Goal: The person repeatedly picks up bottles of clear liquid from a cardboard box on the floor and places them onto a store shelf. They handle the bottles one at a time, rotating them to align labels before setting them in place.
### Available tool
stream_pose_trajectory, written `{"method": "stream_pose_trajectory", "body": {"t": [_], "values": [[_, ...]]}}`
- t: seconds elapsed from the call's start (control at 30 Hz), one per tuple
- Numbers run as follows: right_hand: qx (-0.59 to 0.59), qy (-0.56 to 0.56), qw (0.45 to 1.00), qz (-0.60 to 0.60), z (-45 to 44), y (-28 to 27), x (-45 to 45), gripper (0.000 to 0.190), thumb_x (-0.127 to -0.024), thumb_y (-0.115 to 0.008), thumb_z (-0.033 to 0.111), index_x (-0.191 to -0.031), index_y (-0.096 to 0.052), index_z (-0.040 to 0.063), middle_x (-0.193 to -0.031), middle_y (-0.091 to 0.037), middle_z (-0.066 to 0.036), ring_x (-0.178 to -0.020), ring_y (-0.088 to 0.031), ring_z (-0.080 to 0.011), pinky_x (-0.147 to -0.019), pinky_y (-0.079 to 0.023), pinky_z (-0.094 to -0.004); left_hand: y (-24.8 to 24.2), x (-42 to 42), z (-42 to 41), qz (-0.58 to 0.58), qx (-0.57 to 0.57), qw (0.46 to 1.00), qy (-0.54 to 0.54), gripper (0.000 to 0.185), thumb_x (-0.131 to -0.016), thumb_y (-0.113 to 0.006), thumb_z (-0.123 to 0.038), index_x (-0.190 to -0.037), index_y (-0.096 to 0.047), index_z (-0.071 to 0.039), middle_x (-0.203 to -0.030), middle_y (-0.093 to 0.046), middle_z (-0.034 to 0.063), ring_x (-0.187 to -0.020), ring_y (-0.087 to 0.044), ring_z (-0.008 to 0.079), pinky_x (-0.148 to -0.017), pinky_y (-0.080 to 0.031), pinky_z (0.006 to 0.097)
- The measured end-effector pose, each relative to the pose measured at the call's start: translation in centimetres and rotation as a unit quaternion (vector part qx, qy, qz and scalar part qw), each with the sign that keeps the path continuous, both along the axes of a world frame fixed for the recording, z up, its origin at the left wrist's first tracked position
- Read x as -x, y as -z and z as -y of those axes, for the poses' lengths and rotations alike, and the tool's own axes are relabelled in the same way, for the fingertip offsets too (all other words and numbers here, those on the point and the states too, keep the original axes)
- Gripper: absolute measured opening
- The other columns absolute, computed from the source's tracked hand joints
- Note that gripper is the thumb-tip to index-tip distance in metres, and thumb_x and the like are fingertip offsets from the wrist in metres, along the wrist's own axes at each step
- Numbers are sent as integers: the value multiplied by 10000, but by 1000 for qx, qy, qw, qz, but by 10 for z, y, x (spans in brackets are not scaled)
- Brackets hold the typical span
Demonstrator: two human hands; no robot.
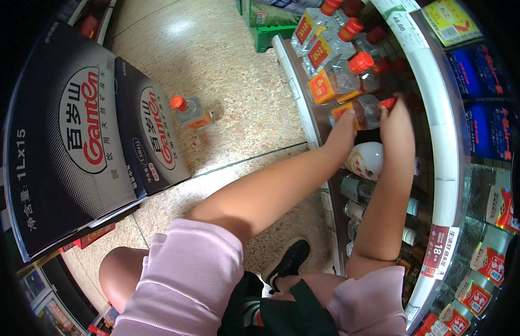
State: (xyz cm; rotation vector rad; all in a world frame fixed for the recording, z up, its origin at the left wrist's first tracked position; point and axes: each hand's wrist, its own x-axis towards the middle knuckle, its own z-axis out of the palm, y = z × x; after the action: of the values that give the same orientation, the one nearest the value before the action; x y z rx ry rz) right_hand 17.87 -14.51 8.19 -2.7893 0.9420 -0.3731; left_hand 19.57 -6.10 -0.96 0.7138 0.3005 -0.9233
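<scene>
On the lower shelf (pixel 302 84), a clear glass bottle (pixel 366 111) with a red cap and an orange-yellow label leans between my hands. My left hand (pixel 345 131) grips its lower end by the label. The cap end is in my right hand (pixel 395 115), whose fingers are slightly blurred. Beside it, farther from me, lies a similar bottle (pixel 340 82) with an orange label. Two square clear bottles with red labels follow, including this square bottle (pixel 327 52). A white round-bodied bottle (pixel 366 159) sits just below my hands. One small red-capped bottle (pixel 192 112) stands alone on the floor.
Dark Ganten water cartons (pixel 54 143) are stacked on the left. A green crate (pixel 270 38) stands at the far end. The white upper shelf edge (pixel 436 126) overhangs my right arm, with blue boxes (pixel 480 130) and small jars above. My black shoe (pixel 291 260) is beside the shelf.
</scene>
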Motion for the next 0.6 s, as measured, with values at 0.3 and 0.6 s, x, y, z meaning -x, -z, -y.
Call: {"method": "stream_pose_trajectory", "body": {"t": [0.3, 0.6], "values": [[82, -65, 994, -11, -72, -37, 4, 428, -870, -563, 283, -1184, -513, -3, -1233, -494, -236, -1083, -521, -382, -883, -435, -440, 33, -10, -27, 151, 36, 982, 107, 546, -916, -432, -442, -1338, -400, -97, -1319, -465, 57, -1219, -396, 176, -1035, -287, 340], [-204, -422, 879, 87, -215, 46, -101, 464, -831, -593, 96, -1276, -461, 83, -1213, -512, -188, -1117, -523, -314, -923, -431, -397, 69, 11, -244, 134, -183, 953, 199, 273, -935, -440, -183, -1152, -498, -29, -1030, -578, 71, -928, -546, 153, -796, -443, 307]]}}
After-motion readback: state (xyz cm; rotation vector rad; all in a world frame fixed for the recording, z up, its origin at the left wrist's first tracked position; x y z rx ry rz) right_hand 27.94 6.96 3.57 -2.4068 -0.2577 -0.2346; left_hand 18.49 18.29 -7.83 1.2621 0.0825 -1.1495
